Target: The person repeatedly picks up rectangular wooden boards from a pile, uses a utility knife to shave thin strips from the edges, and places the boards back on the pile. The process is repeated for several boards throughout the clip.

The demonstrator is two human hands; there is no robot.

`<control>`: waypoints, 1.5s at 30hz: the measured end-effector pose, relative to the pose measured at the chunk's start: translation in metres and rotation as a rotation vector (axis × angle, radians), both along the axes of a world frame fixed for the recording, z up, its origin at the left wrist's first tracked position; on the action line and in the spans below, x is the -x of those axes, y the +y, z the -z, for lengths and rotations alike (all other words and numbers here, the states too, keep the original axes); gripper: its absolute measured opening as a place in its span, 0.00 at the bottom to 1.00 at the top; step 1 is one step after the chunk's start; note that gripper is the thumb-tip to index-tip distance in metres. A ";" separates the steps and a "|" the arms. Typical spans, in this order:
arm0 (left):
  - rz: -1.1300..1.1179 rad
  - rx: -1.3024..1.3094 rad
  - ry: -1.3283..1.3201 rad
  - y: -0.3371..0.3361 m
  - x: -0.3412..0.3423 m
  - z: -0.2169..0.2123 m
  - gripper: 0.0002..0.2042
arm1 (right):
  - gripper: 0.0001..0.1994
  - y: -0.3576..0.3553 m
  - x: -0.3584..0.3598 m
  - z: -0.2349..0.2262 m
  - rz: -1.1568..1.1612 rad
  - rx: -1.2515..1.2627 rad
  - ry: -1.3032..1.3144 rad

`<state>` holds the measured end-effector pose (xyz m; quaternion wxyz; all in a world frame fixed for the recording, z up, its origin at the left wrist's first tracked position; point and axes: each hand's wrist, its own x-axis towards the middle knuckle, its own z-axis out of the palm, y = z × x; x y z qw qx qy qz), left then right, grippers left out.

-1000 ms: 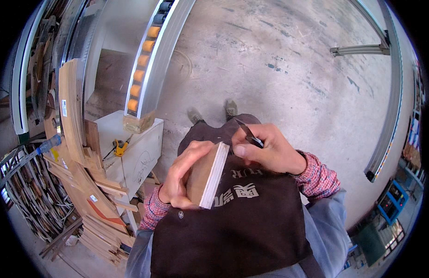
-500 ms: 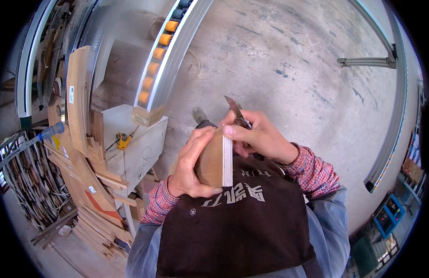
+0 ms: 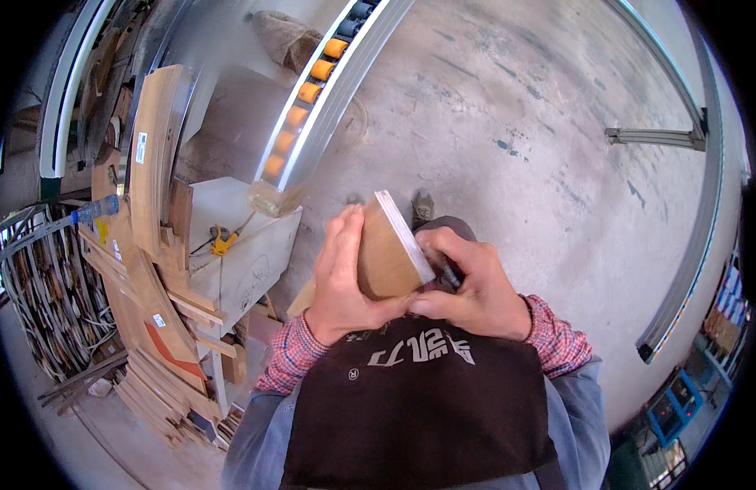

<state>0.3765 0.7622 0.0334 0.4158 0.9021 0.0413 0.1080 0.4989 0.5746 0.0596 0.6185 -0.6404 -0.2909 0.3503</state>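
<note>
A curved wooden panel (image 3: 386,257) with a pale edge strip is held in front of my dark apron (image 3: 419,416). My left hand (image 3: 339,278) grips it from the left, fingers along its far side and thumb near its near end. Close against the pale edge, my right hand (image 3: 480,286) is closed around a knife (image 3: 450,275). Only a dark, blurred part of the knife shows; its blade is hidden behind the panel and fingers. My right thumb meets the panel's near corner, close to the left thumb.
Wooden pieces (image 3: 153,155) stand stacked at the left beside a white box (image 3: 255,269) bearing a yellow tool (image 3: 223,240). A roller rail (image 3: 337,98) with orange wheels reaches toward me from the far side. At the right runs a long metal rail (image 3: 692,278).
The panel has tilted, its far end leaning left. My right hand has moved nearer and turned; the knife blade, which pointed away from me above the hand, is no longer visible.
</note>
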 end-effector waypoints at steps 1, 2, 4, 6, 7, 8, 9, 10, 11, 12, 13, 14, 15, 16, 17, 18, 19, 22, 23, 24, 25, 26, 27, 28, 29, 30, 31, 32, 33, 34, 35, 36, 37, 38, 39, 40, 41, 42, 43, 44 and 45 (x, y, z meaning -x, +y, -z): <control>-0.040 -0.038 0.006 -0.005 0.000 0.000 0.56 | 0.19 -0.001 0.000 -0.001 -0.031 0.069 -0.002; -0.055 -0.127 0.062 -0.007 0.002 -0.004 0.58 | 0.19 -0.001 0.000 0.000 -0.063 0.139 -0.003; -0.026 -0.131 0.060 -0.009 0.010 -0.015 0.58 | 0.17 -0.003 0.002 0.007 -0.059 0.109 -0.038; 0.021 -0.054 0.040 0.003 0.012 -0.037 0.56 | 0.15 -0.005 0.000 0.018 -0.036 0.001 0.006; 0.035 0.105 0.107 0.013 0.017 -0.043 0.56 | 0.13 -0.007 -0.001 0.020 -0.027 -0.054 0.027; 0.048 0.266 0.172 0.026 0.024 -0.047 0.55 | 0.11 -0.009 -0.002 0.021 -0.083 -0.078 0.028; 0.062 0.428 0.236 0.036 0.029 -0.051 0.55 | 0.11 -0.010 -0.005 0.021 -0.152 -0.126 0.011; 0.112 0.523 0.342 0.048 0.026 -0.058 0.55 | 0.11 -0.006 -0.009 0.020 -0.228 -0.180 -0.006; 0.178 0.682 0.424 0.055 0.020 -0.059 0.56 | 0.11 -0.004 -0.012 0.019 -0.304 -0.236 -0.023; 0.247 0.842 0.504 0.063 0.013 -0.060 0.58 | 0.11 -0.001 -0.015 0.015 -0.368 -0.242 -0.028; 0.323 1.003 0.584 0.067 0.006 -0.057 0.60 | 0.11 0.002 -0.016 0.014 -0.388 -0.259 -0.012; 0.481 0.946 0.635 0.068 0.005 -0.044 0.65 | 0.12 0.003 -0.018 0.013 -0.407 -0.270 0.004; 0.517 0.952 0.615 0.063 0.007 -0.043 0.63 | 0.12 0.005 -0.020 0.013 -0.425 -0.281 0.020; 0.567 0.973 0.600 0.055 0.008 -0.037 0.61 | 0.13 0.003 -0.023 0.017 -0.437 -0.272 0.068; 0.617 0.994 0.585 0.048 0.007 -0.031 0.59 | 0.13 0.001 -0.025 0.019 -0.427 -0.263 0.108; 0.599 1.128 0.599 0.044 0.002 -0.024 0.61 | 0.13 -0.001 -0.028 0.021 -0.417 -0.253 0.149; 0.550 1.162 0.594 0.037 -0.002 -0.022 0.60 | 0.12 -0.004 -0.032 0.026 -0.403 -0.244 0.189; 0.376 1.243 0.563 0.019 -0.007 -0.023 0.57 | 0.16 -0.010 -0.035 0.038 -0.336 -0.149 0.226; 0.346 1.184 0.546 0.017 -0.006 -0.022 0.56 | 0.17 -0.011 -0.034 0.041 -0.292 -0.124 0.217; 0.317 1.126 0.528 0.016 -0.004 -0.019 0.55 | 0.17 -0.014 -0.025 0.046 -0.165 -0.148 0.034; 0.284 1.068 0.506 0.015 -0.001 -0.014 0.54 | 0.17 -0.016 -0.020 0.045 -0.019 -0.050 0.223; 0.269 0.969 0.435 0.015 0.002 -0.005 0.53 | 0.16 -0.019 -0.014 0.044 0.128 0.049 0.409; 0.222 0.884 0.392 0.013 0.005 0.000 0.53 | 0.15 -0.022 -0.009 0.044 0.274 0.150 0.594; 0.182 0.799 0.351 0.011 0.008 0.002 0.53 | 0.14 -0.028 -0.004 0.050 0.307 0.093 0.689; 0.140 0.714 0.308 0.010 0.010 0.003 0.53 | 0.14 -0.033 0.004 0.054 0.273 0.101 0.698; 0.126 0.636 0.284 0.008 0.010 0.002 0.53 | 0.14 -0.039 0.014 0.055 0.238 0.110 0.706; 0.094 0.563 0.250 0.007 0.011 0.002 0.53 | 0.13 -0.042 0.021 0.053 0.202 0.116 0.716; 0.063 0.489 0.216 0.005 0.011 0.003 0.53 | 0.13 -0.043 0.024 0.044 0.171 0.180 0.644; 0.032 0.415 0.182 0.004 0.012 0.003 0.53 | 0.13 -0.043 0.025 0.044 0.122 0.198 0.565; 0.032 0.346 0.131 0.005 0.012 0.005 0.54 | 0.14 -0.044 0.024 0.043 0.075 0.214 0.479; 0.027 0.287 0.131 0.003 0.012 0.004 0.54 | 0.14 -0.045 0.024 0.042 0.029 0.231 0.392; 0.022 0.229 0.130 0.000 0.012 0.000 0.55 | 0.14 -0.046 0.020 0.033 -0.002 0.312 0.262; 0.011 0.169 0.130 -0.003 0.011 -0.006 0.55 | 0.14 -0.046 0.016 0.020 -0.048 0.365 0.101; -0.008 0.115 0.124 -0.007 0.011 -0.012 0.56 | 0.14 -0.047 0.012 0.004 -0.091 0.417 -0.061; -0.065 0.088 0.144 -0.009 0.015 -0.013 0.57 | 0.14 -0.047 0.010 -0.006 -0.135 0.467 -0.224; -0.118 0.063 0.164 -0.011 0.018 -0.013 0.57 | 0.13 -0.047 0.011 -0.011 -0.133 0.414 -0.364; -0.171 0.037 0.184 -0.013 0.021 -0.013 0.58 | 0.13 -0.048 0.012 -0.017 -0.157 0.415 -0.421; -0.163 -0.031 0.156 -0.013 0.022 -0.015 0.57 | 0.14 -0.048 0.012 -0.024 -0.183 0.415 -0.477; -0.178 -0.046 0.155 -0.014 0.024 -0.016 0.57 | 0.15 -0.049 0.013 -0.028 -0.210 0.415 -0.534; -0.194 -0.062 0.153 -0.016 0.025 -0.017 0.57 | 0.17 -0.052 0.013 -0.029 -0.218 0.404 -0.574; -0.209 -0.077 0.152 -0.017 0.026 -0.017 0.57 | 0.17 -0.052 0.014 -0.031 -0.228 0.410 -0.586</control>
